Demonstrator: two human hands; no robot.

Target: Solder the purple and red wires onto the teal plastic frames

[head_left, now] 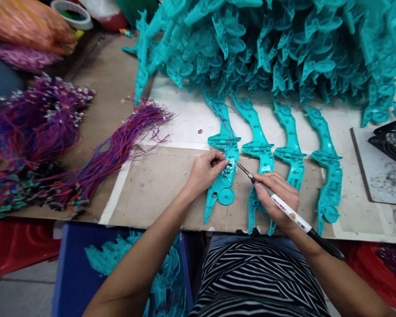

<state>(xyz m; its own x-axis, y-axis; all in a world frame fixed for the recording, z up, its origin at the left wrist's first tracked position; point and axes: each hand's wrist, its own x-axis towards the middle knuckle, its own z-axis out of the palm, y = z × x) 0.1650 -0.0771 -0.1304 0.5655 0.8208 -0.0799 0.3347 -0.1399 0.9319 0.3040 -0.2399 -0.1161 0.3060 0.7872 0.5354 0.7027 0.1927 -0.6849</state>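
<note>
My right hand [279, 193] grips a soldering iron [290, 212] with a white and black handle. Its metal tip points left into the leftmost curved teal plastic shell [226, 197] of the row. My left hand [204, 171] is closed in a pinch over the middle of that shell, beside a small dark part; what lies between the fingertips is hidden. Thin red and blue wires [230, 127] run along the shell's upper half. Right of it lie three similar shells, among them a second shell [255, 127], partly behind my right hand.
A big pile of teal shells [270, 48] fills the back. Bundled wires [119, 141] and a larger wire heap [36, 127] lie left. A black fan-like grille [394, 136] stands right. Below the table edge, a blue bin [66, 268] holds more teal pieces.
</note>
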